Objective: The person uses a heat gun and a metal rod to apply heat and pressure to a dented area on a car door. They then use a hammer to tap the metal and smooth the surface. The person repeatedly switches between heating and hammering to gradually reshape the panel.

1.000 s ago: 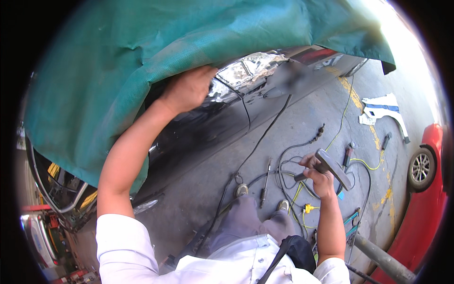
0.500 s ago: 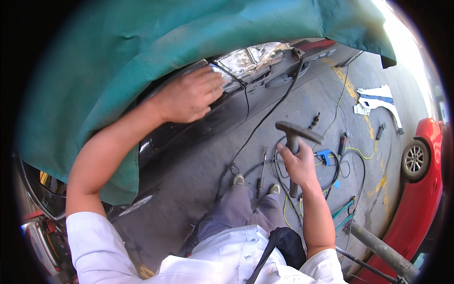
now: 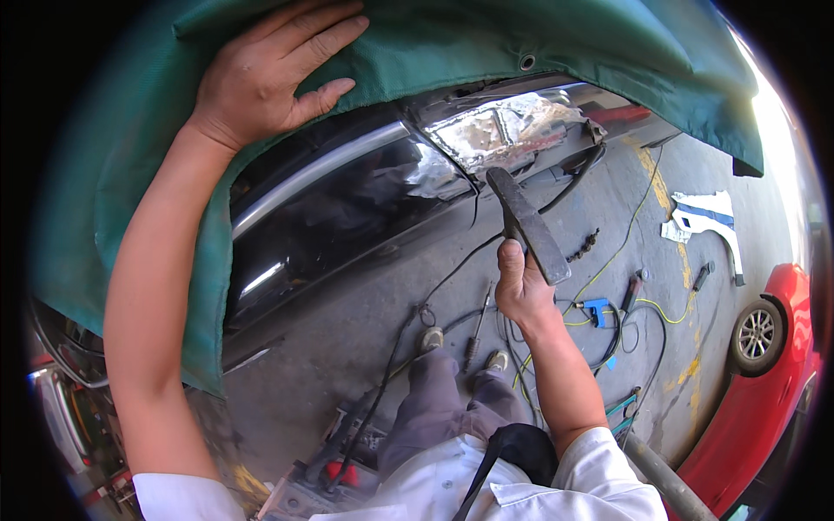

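The left hand [image 3: 274, 82], fingers part spread, lies on the creased green cover [image 3: 452, 43] near its lower edge, above a glossy black car [image 3: 339, 195] with rough bare metal [image 3: 512, 130]. The right hand [image 3: 527, 293], fingers wrapped tight, holds a dull dark hammer [image 3: 528, 227] over the grey floor [image 3: 295, 373], left of a red car [image 3: 756, 434].

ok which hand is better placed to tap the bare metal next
Likely the right hand: it grips the hammer, seemingly near the bare metal, while the left hand is against the green cover.
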Available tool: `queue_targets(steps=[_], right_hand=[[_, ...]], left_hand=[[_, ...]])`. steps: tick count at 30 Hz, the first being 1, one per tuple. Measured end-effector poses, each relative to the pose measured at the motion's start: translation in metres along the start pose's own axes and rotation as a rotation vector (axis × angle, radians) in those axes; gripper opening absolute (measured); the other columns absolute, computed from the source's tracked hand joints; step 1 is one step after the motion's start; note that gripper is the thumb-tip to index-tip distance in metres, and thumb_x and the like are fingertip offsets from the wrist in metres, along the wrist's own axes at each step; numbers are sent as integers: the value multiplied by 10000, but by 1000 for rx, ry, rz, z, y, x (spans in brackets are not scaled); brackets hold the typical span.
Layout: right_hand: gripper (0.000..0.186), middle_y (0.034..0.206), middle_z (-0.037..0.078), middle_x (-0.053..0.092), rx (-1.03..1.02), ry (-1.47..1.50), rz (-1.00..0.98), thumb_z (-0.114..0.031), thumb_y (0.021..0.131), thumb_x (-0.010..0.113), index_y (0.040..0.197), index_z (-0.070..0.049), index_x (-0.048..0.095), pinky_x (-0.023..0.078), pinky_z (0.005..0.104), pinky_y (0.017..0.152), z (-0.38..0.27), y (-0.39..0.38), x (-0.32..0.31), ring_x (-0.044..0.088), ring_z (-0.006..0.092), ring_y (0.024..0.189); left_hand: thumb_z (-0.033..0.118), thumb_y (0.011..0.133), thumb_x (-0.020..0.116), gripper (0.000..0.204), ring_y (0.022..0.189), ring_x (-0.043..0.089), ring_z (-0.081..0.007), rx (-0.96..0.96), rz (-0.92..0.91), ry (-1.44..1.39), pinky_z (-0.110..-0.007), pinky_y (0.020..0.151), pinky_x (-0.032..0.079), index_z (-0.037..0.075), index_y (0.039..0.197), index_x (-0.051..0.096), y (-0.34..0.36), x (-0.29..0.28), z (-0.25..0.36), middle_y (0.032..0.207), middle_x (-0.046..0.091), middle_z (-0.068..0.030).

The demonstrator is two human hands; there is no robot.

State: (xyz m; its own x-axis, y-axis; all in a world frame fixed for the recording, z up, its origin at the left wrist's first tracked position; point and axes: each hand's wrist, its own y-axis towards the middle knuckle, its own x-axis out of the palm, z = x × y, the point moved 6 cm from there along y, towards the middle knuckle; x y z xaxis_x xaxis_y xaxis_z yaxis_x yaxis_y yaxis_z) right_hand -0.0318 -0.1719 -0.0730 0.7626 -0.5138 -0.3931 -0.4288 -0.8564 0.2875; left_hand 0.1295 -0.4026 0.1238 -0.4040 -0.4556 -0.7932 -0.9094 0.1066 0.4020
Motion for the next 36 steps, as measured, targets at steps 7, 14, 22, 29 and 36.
queue_targets(steps=[7,14,22,29,36], right_hand=[[279,832,178,596,5,-63,-146,-280,1004,577,1071,-9,576,481,396,646,26,42,34,595,352,729],[300,895,222,633,-339,-141,15,-153,874,628,1134,-11,578,499,476,609,8,33,17,631,458,734],[196,806,218,615,-187,-87,-6,-216,974,576,1061,-41,562,472,501,593,11,46,15,601,487,714],[232,769,229,581,-1,-190,-203,-229,976,624,1041,-9,586,479,415,632,11,49,24,556,464,705],[293,768,188,595,-73,-154,-179,-215,989,594,1142,35,600,486,388,645,0,55,24,593,384,677]], left_hand=[[321,768,755,527,1121,657,-354,25,40,24,-432,979,541,13,1192,690,3,-3,0,1230,681,-178],[317,770,752,508,1100,667,-341,23,85,18,-420,968,546,2,1166,700,1,-5,3,1193,696,-171],[318,773,746,496,1108,666,-322,3,52,1,-405,980,540,20,1168,708,4,-7,1,1202,693,-158],[312,776,744,496,1119,662,-312,29,41,56,-397,984,539,23,1176,703,1,-7,3,1210,691,-153],[310,781,738,483,1131,659,-300,11,82,28,-397,994,533,26,1170,704,1,-8,4,1212,690,-149]])
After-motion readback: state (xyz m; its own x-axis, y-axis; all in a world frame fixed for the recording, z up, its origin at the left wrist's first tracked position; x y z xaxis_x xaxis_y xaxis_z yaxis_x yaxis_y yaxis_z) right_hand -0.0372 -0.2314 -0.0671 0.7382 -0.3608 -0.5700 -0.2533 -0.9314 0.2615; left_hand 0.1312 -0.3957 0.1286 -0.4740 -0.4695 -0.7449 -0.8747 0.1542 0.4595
